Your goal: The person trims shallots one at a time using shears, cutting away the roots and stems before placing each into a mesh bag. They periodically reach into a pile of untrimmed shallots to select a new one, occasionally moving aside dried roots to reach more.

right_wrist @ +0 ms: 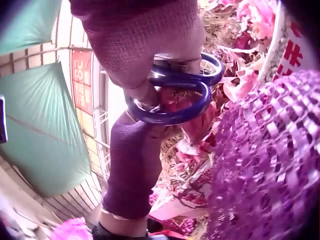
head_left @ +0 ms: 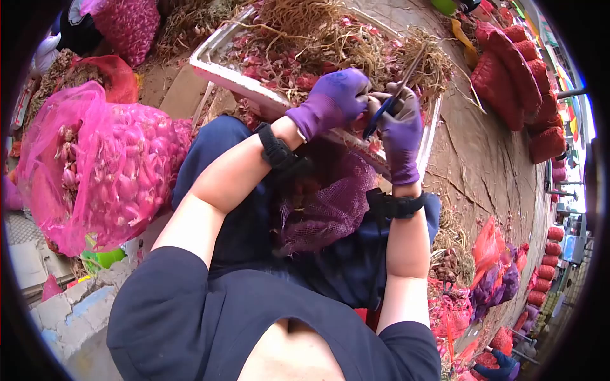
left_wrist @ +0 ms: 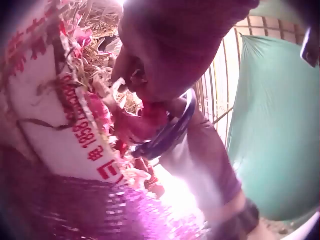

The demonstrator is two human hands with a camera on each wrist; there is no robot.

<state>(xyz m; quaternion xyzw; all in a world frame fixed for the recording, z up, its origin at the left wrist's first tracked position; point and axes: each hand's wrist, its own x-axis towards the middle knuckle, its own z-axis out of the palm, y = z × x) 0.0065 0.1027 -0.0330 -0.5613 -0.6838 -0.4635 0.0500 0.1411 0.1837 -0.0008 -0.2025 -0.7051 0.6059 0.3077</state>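
In the head view my left hand (head_left: 333, 98), in a purple glove, is curled above the near rim of a white foam box (head_left: 254, 92). It pinches a pinkish-red shallot (left_wrist: 140, 125), partly hidden by the fingers. Close beside it, my right hand (head_left: 403, 127), also gloved, grips a pair of scissors (head_left: 379, 119). Their blue handle loops (right_wrist: 172, 119) sit around the right fingers in the right wrist view, and the blades point away over the box. Dry roots and stalks (head_left: 356, 51) and reddish peelings (head_left: 307, 81) fill the box.
Below the box, a purple mesh bag (head_left: 333, 206) lies between the person's legs. At left stands a large pink mesh bag (head_left: 133, 171) full of shallots. Red sacks (head_left: 508, 76) are piled at the far right, and more bags (head_left: 489, 273) stand at the lower right.
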